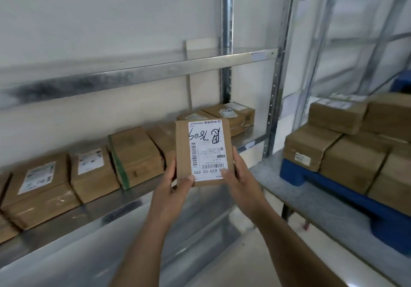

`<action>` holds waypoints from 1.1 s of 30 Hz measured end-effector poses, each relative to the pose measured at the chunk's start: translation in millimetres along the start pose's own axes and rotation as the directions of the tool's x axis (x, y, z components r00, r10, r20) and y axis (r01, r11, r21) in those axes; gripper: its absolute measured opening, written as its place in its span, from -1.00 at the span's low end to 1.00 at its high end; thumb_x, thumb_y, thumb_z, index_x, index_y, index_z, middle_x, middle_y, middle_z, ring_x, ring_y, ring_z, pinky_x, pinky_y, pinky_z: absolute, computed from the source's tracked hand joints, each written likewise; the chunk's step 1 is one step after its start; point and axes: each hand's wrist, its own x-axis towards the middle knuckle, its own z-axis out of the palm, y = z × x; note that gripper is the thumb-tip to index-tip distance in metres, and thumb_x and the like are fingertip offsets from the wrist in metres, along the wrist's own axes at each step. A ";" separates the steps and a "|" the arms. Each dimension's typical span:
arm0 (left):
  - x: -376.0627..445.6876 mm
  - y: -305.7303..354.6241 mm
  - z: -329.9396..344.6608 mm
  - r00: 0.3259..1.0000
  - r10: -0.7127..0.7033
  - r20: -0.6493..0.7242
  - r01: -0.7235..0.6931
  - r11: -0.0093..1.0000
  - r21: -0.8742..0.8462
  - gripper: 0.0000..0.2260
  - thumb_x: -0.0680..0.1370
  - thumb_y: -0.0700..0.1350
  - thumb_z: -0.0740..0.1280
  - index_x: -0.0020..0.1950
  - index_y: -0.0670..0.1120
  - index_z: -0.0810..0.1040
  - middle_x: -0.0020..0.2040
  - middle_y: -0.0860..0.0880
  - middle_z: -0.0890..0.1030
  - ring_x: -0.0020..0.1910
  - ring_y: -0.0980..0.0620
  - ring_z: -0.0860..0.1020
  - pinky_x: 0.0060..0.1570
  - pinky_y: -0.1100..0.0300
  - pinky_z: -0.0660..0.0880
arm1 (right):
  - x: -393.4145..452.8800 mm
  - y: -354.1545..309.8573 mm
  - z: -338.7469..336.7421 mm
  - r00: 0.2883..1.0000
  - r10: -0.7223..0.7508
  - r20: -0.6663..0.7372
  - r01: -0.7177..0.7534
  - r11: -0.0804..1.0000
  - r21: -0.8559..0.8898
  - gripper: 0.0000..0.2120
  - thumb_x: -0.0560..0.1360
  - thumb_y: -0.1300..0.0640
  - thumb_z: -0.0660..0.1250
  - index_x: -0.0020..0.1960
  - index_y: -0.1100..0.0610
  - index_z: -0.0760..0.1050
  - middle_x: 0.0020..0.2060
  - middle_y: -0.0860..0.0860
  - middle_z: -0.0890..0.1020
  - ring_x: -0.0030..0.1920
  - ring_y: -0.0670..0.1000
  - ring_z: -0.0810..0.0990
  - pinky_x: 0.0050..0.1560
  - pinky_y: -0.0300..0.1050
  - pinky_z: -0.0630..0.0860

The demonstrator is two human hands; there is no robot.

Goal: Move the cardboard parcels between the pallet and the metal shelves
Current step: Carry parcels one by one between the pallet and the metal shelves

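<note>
two hands gripped flat cardboard parcel (203,152) upright before metal shelf (142,70): left hand (175,181) held bottom-left corner, right hand (236,175) held right edge, thumb on label (208,147). more parcels (133,153) sat on shelf; others (347,151) on blue pallet (315,181) atop desk (311,204).

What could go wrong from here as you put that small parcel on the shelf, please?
The small parcel is held only at its lower corners by the left hand and right hand, so it could tip forward. The row on the metal shelf is tightly packed; wedging it in could nudge the green-taped parcel, which already leans, toward the shelf edge.
</note>
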 end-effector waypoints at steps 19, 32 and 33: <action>134.9 62.2 274.7 0.805 0.269 0.529 -0.183 0.961 -0.210 -0.50 0.41 0.21 0.31 0.33 0.28 0.30 0.10 0.39 0.52 0.07 0.40 0.49 -0.13 0.46 0.47 | 51.9 33.8 -244.5 0.866 -0.063 -0.496 -0.011 0.989 -0.145 -0.47 0.56 0.25 0.25 0.45 -0.08 0.21 0.19 -0.08 0.57 0.20 -0.03 0.55 0.14 -0.07 0.54; 115.4 90.9 422.0 0.599 0.364 0.713 -0.168 0.928 -0.333 -0.41 0.49 0.08 0.36 0.46 0.23 0.20 0.12 0.29 0.56 0.01 0.40 0.53 0.03 0.25 0.50 | -0.8 52.6 -358.4 0.593 -0.008 -0.805 -0.262 0.944 -0.202 -0.33 0.52 -0.01 0.32 0.52 -0.09 0.07 0.33 -0.08 0.44 0.32 -0.15 0.40 0.30 -0.05 0.43; 111.5 92.8 434.2 0.589 0.365 0.721 -0.168 0.928 -0.333 -0.43 0.49 0.08 0.36 0.45 0.23 0.21 0.13 0.29 0.56 0.02 0.40 0.53 0.02 0.27 0.50 | -6.0 54.1 -368.7 0.581 0.000 -0.814 -0.277 0.940 -0.198 -0.34 0.52 -0.02 0.32 0.52 -0.10 0.08 0.33 -0.06 0.46 0.31 -0.09 0.43 0.27 0.00 0.46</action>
